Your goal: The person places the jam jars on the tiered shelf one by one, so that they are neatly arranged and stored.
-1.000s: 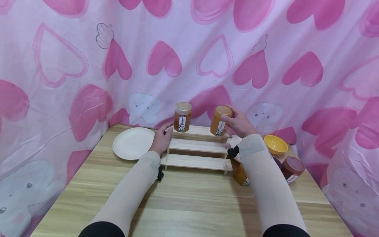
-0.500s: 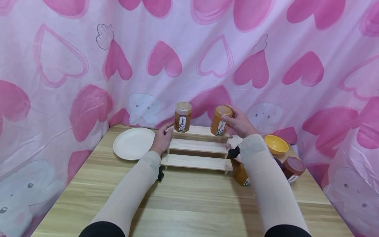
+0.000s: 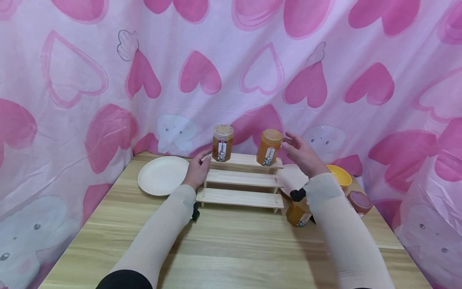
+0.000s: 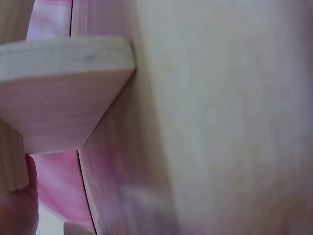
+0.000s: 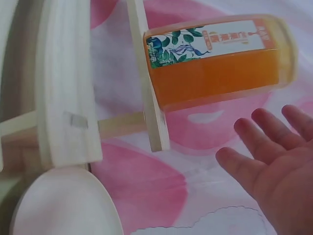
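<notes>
A three-step wooden rack [image 3: 240,178] stands at the back of the table. On its top step are two amber jars with labels, the left jar [image 3: 222,143] and the right jar [image 3: 269,147], both upright. My left hand [image 3: 197,169] holds the left end of the rack near the top step; in the left wrist view a finger [image 4: 18,210] lies against a wooden support [image 4: 12,159]. My right hand [image 3: 304,154] is beside the right jar, fingers spread. The right wrist view shows a gap between its fingertips [image 5: 227,156] and that jar [image 5: 215,63].
White plates flank the rack, a left plate [image 3: 162,176] and a right plate [image 3: 290,176]. Near my right forearm stand another amber jar [image 3: 297,212], a dark red jar [image 3: 359,202] and a yellow bowl [image 3: 341,175]. A pink heart-print curtain [image 3: 231,72] hangs behind.
My right hand has let go of the right jar and moved off to the right, its fingers opening. The jar stays on the top step. My left hand has kept its place.
</notes>
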The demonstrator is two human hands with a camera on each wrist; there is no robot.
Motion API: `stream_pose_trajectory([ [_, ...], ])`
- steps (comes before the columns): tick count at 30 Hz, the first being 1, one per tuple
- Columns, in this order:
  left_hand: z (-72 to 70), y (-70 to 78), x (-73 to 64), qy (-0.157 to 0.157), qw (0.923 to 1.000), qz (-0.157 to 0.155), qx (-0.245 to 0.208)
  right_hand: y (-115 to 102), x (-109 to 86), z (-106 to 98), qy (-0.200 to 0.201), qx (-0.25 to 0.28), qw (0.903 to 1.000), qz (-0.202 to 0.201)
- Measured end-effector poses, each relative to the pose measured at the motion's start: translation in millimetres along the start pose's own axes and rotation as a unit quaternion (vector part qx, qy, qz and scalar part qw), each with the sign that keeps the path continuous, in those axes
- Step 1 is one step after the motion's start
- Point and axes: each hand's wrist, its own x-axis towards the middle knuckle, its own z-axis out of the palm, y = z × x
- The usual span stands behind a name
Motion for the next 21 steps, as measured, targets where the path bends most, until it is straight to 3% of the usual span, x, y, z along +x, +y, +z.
stream_pose_trajectory([
  [6, -1.5, -1.6, -0.1, 0.004, 1.0000, -0.005, 0.006, -2.8, -24.8, -4.0, -0.007, -0.045, 0.9989, -0.014],
  [10, -1.3, -1.2, 0.5, -0.003, 1.0000, -0.006, 0.005, -0.2, -42.0, -7.8, -0.011, -0.044, 0.9987, -0.024],
  [17, -0.2, -1.5, 2.5, -0.003, 1.0000, -0.001, 0.001, 2.6, -71.4, -10.3, -0.005, -0.057, 0.9984, -0.001],
  [21, -0.1, -1.6, 1.5, -0.005, 1.0000, -0.004, -0.003, 5.8, -87.3, -12.6, 0.008, -0.073, 0.9973, -0.008],
])
